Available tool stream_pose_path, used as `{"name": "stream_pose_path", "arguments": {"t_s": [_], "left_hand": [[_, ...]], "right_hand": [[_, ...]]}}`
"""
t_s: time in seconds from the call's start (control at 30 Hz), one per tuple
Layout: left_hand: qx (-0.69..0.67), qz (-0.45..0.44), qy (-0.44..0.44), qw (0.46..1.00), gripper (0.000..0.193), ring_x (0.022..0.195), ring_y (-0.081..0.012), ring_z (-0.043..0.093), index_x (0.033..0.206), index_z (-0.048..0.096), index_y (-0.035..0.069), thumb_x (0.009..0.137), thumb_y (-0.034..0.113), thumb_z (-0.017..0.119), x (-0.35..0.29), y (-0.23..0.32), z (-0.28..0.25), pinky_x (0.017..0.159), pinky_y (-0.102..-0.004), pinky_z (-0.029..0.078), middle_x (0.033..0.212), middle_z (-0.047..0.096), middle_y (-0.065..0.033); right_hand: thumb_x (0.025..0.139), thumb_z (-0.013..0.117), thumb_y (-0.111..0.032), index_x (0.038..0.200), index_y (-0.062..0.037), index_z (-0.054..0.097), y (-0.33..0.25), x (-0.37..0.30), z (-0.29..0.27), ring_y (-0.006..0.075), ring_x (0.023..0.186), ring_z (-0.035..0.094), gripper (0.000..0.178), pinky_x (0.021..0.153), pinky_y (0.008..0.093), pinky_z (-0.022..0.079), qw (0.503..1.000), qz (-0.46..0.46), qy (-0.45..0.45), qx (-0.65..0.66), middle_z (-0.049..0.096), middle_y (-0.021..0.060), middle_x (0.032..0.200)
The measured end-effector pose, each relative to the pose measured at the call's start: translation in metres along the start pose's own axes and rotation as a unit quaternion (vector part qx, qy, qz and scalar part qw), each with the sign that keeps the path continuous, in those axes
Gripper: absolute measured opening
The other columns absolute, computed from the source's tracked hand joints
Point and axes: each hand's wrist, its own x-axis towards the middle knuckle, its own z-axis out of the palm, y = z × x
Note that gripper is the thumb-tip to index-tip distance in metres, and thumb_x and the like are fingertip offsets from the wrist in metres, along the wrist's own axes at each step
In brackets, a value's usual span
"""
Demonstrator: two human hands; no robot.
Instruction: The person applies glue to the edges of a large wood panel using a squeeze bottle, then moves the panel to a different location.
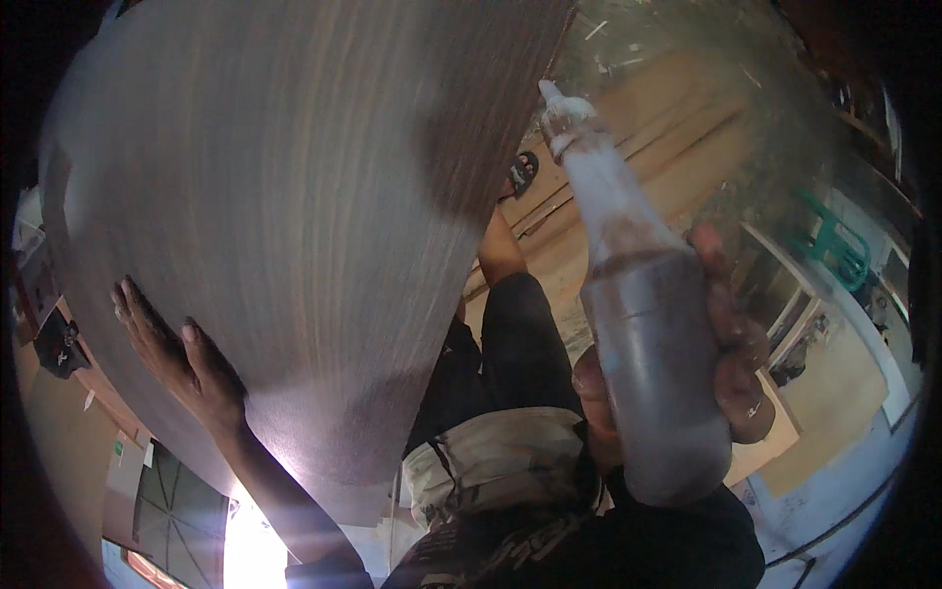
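Observation:
A wide panel with dark wood grain fills the left and middle of the view, its long edge slanting down past my legs. My left hand lies flat on its face near the left side, fingers stretched out, holding nothing. On the right, close to the camera, my right hand is wrapped round a smeared, translucent squeeze bottle with a tapered neck. The white nozzle tip points up and left, close beside the panel's edge. Whether it touches the edge I cannot tell.
Wooden boards lie on the floor beyond the bottle. A green plastic object stands at the right, near a pale board edge. Bright light glares at the lower left, by a dark door or window.

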Motion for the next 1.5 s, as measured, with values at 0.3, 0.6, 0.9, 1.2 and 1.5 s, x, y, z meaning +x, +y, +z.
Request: {"name": "stream_pose_path", "arguments": {"t_s": [0.3, 0.6, 0.9, 1.2, 1.5], "left_hand": [[-0.248, -0.057, 0.028, 0.967, 0.062, 0.144, -0.0328, 0.023, 0.144, 0.034, -0.003, 0.096, 0.032, 0.053, -0.011, -0.004, 0.002, 0.113, -0.0479, 0.024, 0.154, 0.028, -0.0181], [-0.257, -0.021, -0.011, 0.966, 0.063, 0.141, -0.0368, 0.027, 0.141, 0.037, -0.004, 0.094, 0.035, 0.053, -0.100, -0.055, -0.023, 0.113, -0.0512, 0.025, 0.152, 0.027, -0.0232], [0.010, -0.035, -0.087, 0.996, 0.079, 0.141, -0.0410, 0.025, 0.146, 0.033, 0.005, 0.092, 0.062, 0.039, -0.256, -0.121, -0.083, 0.113, -0.0564, 0.021, 0.153, 0.024, -0.0229], [0.036, -0.029, -0.082, 0.996, 0.084, 0.142, -0.0413, 0.022, 0.149, 0.029, 0.007, 0.091, 0.067, 0.032, -0.281, -0.151, -0.086, 0.113, -0.0582, 0.016, 0.153, 0.026, -0.0230], [0.025, 0.004, -0.062, 0.998, 0.084, 0.141, -0.0401, 0.025, 0.147, 0.032, 0.003, 0.091, 0.065, 0.035, -0.274, -0.155, -0.083, 0.113, -0.0556, 0.018, 0.152, 0.029, -0.0225]], "right_hand": [[0.084, 0.059, -0.012, 0.127, -0.0056, 0.046, 0.005, -0.025, 0.010, 0.0477, 0.115, 0.051, 0.045, 0.072, 0.0473, 0.061, 0.999, 0.037, -0.001, 0.038, 0.041, 0.0293, 0.135], [0.084, 0.059, -0.010, 0.128, -0.0067, 0.046, 0.012, -0.054, 0.015, 0.0484, 0.116, 0.050, 0.045, 0.071, 0.0477, 0.061, 0.996, 0.057, -0.003, 0.061, 0.039, 0.0293, 0.136], [0.084, 0.059, -0.008, 0.128, -0.0078, 0.046, 0.026, -0.092, 0.026, 0.0490, 0.118, 0.049, 0.046, 0.071, 0.0481, 0.061, 0.994, 0.071, -0.008, 0.081, 0.038, 0.0292, 0.138], [0.080, 0.058, -0.002, 0.121, -0.0023, 0.054, 0.048, -0.134, 0.027, 0.0466, 0.123, 0.046, 0.042, 0.080, 0.0537, 0.058, 0.991, 0.092, -0.021, 0.100, 0.036, 0.0259, 0.141], [0.077, 0.061, -0.001, 0.118, -0.0024, 0.055, 0.084, -0.162, 0.020, 0.0459, 0.122, 0.048, 0.041, 0.083, 0.0547, 0.056, 0.997, -0.005, -0.059, 0.047, 0.039, 0.0243, 0.137]]}}
